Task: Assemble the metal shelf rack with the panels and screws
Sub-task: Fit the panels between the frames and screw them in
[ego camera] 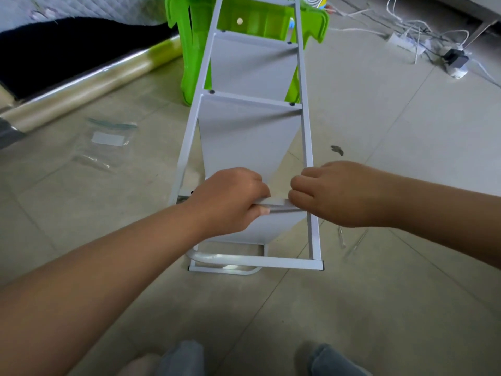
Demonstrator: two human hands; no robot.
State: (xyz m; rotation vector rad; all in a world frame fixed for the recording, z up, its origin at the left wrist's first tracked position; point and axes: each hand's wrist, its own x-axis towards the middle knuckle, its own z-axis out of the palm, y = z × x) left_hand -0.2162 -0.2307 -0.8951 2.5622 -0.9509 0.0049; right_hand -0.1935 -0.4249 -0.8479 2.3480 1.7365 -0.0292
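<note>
- Pale tiled floor [379,308]; a roll of clear film [89,77] lies at the left, and white cables with a power strip [406,42] at far right.
- Your left hand [230,202]: fingers curled over the near lip of the nearest grey sheet-metal shelf panel [271,229], thumb pressed under it.
- Your right hand [325,194]: fingers curled down on the same lip, just beside the left; its thumb is hidden.
- The panel sits between the two long rails of the white metal shelf rack [309,147], which lies lengthwise before your knees. Its far end rests on a bright green plastic stool [311,25].
- Two further panels carry dark screws [212,91] at their corners.
- Thin metal pieces [341,237] lie right of the rack; I cannot tell what they are.
- Risk: an uneven pull could cock the panel between the rails, so the holes miss. A hard tug may slide the rack off the stool. The thin lip may bite your fingers.
- Writing: the clear plastic zip bag [105,142] has a white label, with nothing legible on it. No brand shows.
</note>
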